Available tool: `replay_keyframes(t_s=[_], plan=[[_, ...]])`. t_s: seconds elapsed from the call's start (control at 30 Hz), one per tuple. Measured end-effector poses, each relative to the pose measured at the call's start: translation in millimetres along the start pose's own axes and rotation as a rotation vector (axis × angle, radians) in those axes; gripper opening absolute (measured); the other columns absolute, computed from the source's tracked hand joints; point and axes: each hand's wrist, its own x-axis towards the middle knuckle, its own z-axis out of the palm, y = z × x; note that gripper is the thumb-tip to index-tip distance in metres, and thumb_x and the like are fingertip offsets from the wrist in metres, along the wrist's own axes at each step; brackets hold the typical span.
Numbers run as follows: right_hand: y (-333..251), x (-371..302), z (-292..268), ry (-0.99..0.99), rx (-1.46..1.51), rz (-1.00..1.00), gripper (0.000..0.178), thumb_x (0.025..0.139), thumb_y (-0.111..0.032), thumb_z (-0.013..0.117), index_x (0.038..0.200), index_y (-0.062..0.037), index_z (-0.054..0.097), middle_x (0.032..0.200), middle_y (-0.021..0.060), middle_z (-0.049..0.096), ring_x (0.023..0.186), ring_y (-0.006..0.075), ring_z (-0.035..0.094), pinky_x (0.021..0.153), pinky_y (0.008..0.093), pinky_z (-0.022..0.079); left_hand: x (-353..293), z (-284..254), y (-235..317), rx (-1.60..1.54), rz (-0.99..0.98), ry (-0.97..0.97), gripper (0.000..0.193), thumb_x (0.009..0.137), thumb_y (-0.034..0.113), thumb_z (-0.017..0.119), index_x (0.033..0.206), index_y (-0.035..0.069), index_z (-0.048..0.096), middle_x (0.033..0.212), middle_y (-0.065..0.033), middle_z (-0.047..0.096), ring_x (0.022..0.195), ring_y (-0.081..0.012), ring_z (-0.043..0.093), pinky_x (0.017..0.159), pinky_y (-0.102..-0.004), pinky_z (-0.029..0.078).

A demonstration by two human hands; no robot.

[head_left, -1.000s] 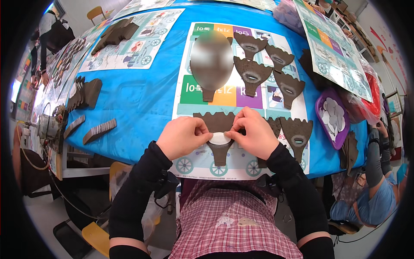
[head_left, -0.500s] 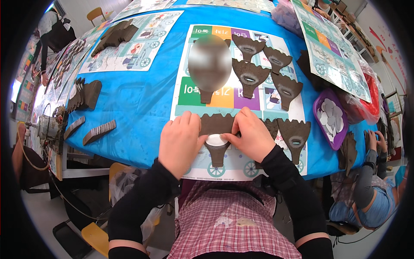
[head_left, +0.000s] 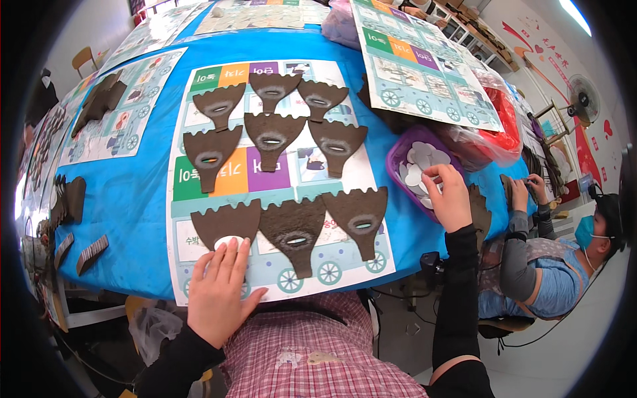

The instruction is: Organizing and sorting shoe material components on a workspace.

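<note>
My left hand (head_left: 219, 285) lies with outstretched fingers on a white oval piece (head_left: 229, 243), which rests on a dark brown, fan-shaped piece (head_left: 225, 222) with a scalloped top edge. Over at the purple basket (head_left: 393, 159), my right hand (head_left: 449, 199) has thumb and fingertips pinched at a white oval piece (head_left: 413, 175) among several others. Beside my left hand are two more fan-shaped pieces, a middle one (head_left: 292, 232) and a right one (head_left: 361, 215), each with a pale-ringed slit. Several like them, including a fan-shaped piece (head_left: 272, 136), lie farther back.
The pieces lie on a printed sheet (head_left: 265, 288) over a blue table cover (head_left: 126, 219). A raised printed board (head_left: 424, 79) and a red plastic bag (head_left: 507, 123) stand beyond the basket. Dark stacks (head_left: 70, 199) lie at left. A masked co-worker (head_left: 551, 259) sits at right.
My right hand has left the fan-shaped piece and reached right into the purple basket. My left hand has loosened its grip and now lies flat on the white oval. The view has turned right.
</note>
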Motion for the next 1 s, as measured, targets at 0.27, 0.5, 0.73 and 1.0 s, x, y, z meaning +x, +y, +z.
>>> replay_keyframes(t_s=[0.27, 0.5, 0.73, 1.0], plan=[[42, 12, 13, -0.037, -0.068, -0.134, 0.034, 0.078, -0.015, 0.07, 0.111, -0.0073, 0.062, 0.108, 0.0127, 0.057, 0.102, 0.0323, 0.052, 0.089, 0.0405, 0.043, 13, -7, 27, -0.175, -0.023, 0.109, 0.043, 0.077, 0.012, 0.067, 0.118, 0.004, 0.057, 0.107, -0.01, 0.061, 0.098, -0.0271, 0.057, 0.089, -0.04, 0.039], [31, 23, 11, -0.163, 0.033, -0.192, 0.018, 0.076, -0.011, 0.071, 0.086, -0.0045, 0.058, 0.095, 0.01, 0.059, 0.093, 0.0298, 0.056, 0.077, 0.038, 0.045, 5, 23, 41, -0.188, 0.204, 0.054, 0.039, 0.076, 0.016, 0.069, 0.113, 0.008, 0.06, 0.103, -0.0042, 0.057, 0.096, -0.022, 0.056, 0.082, -0.0351, 0.044], [-7, 10, -11, 0.0, 0.606, 0.153, 0.011, 0.091, -0.008, 0.061, 0.094, 0.0022, 0.061, 0.076, 0.0022, 0.062, 0.067, 0.0086, 0.06, 0.06, 0.0229, 0.048, -13, 31, 33, 0.044, 0.572, 0.22, 0.028, 0.076, 0.008, 0.065, 0.104, 0.009, 0.067, 0.094, 0.0019, 0.057, 0.08, -0.0109, 0.057, 0.062, -0.0243, 0.046], [-119, -65, 5, -0.696, 1.083, 0.239, 0.012, 0.088, -0.009, 0.066, 0.091, 0.0012, 0.061, 0.08, 0.0048, 0.066, 0.068, 0.0097, 0.063, 0.061, 0.0223, 0.049, -61, 27, 36, -0.102, 0.626, 0.175, 0.025, 0.079, 0.023, 0.072, 0.102, 0.013, 0.067, 0.095, 0.0045, 0.06, 0.078, -0.009, 0.057, 0.064, -0.023, 0.045]])
